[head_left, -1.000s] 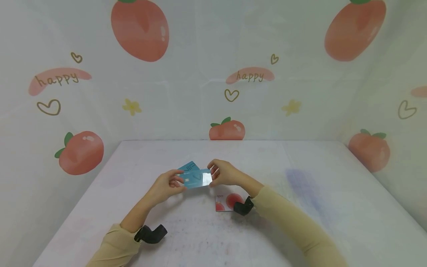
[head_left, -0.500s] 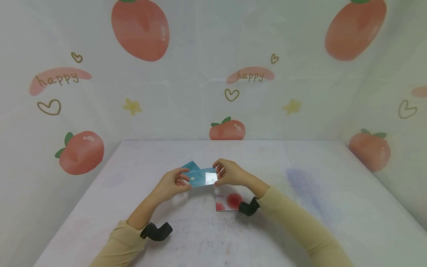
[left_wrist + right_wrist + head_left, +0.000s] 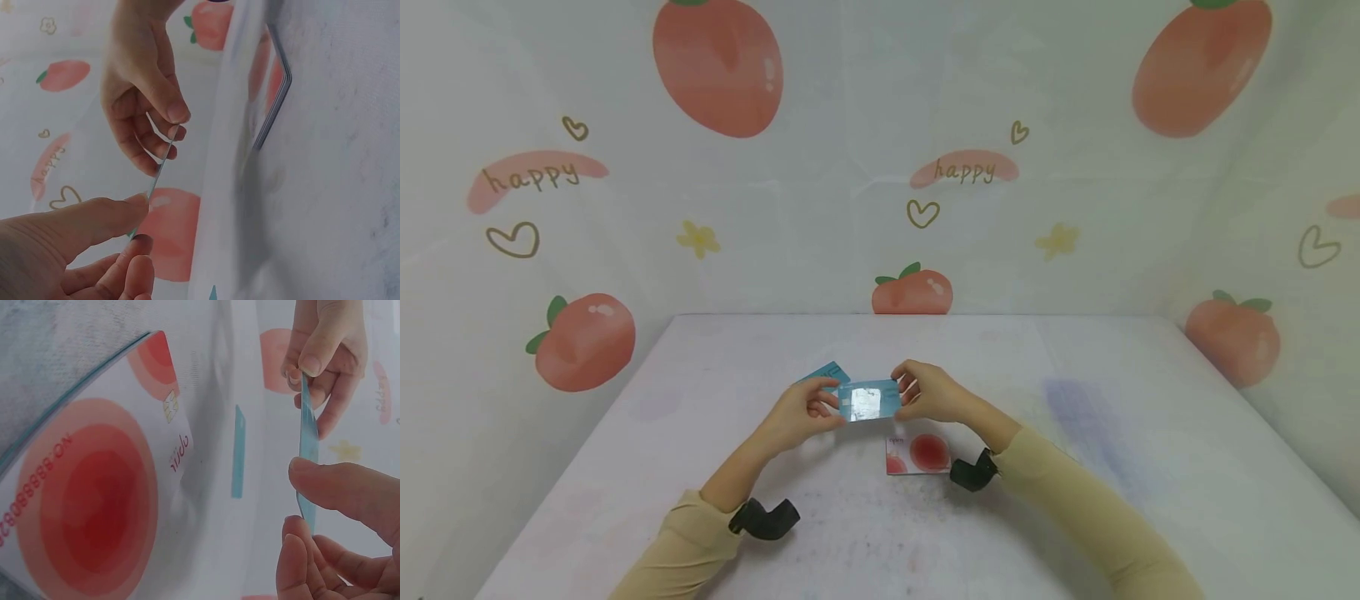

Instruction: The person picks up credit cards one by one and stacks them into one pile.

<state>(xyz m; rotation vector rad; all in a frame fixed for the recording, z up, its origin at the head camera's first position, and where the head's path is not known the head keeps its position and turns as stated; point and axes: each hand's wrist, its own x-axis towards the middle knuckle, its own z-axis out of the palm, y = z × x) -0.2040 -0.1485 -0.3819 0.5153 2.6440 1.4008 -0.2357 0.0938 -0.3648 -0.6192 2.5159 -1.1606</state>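
Note:
A blue bank card [image 3: 880, 402] with a bright glare on its face is held up over the table between both hands. My left hand [image 3: 800, 414] pinches its left end with thumb and fingertips. Its right end is pinched by my right hand [image 3: 934, 395]. Seen nearly edge-on, the bank card [image 3: 308, 444] looks thin in both wrist views. Behind my left hand, a second blue card [image 3: 833, 371] lies on the table, partly hidden. Below the held card lies a stack of cards [image 3: 917, 455], the top one white with red circles and a printed number.
The table is covered by a pale cloth [image 3: 1075, 517] with a bluish smudge to the right. A fruit-patterned curtain [image 3: 820, 167] hangs behind and at both sides. A black curved piece [image 3: 766, 520] sticks out from the left wrist, another [image 3: 973, 472] from the right.
Both hands have shifted a little to the right with the bank card between them, and the glare on its face has moved. The cards on the table stay put.

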